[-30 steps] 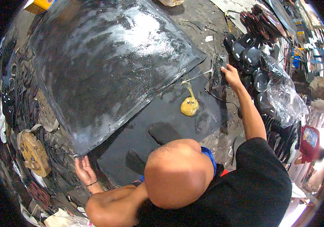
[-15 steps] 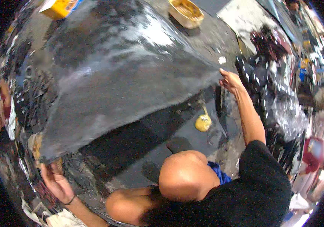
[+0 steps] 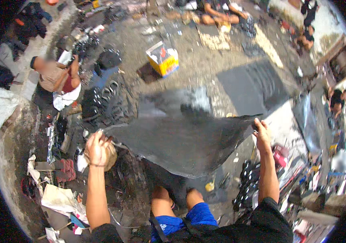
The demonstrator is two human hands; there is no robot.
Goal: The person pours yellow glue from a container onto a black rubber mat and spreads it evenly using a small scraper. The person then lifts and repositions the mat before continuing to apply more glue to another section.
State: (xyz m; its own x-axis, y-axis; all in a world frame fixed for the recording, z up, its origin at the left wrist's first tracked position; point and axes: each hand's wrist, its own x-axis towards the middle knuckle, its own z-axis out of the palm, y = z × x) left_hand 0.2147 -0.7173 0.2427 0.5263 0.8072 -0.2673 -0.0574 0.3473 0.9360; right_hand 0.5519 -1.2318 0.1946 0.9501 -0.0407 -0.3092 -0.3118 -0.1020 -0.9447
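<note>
Blk rubbery sheet (image 3: 181, 143) is pinched at corners by L hand (image 3: 97, 150) & R hand (image 3: 262, 134); prob. floppy, heavyish, best held there.

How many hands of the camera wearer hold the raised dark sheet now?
2: the left hand holds the dark sheet at its left end, and the right hand at its right end. Both are in view.
</note>
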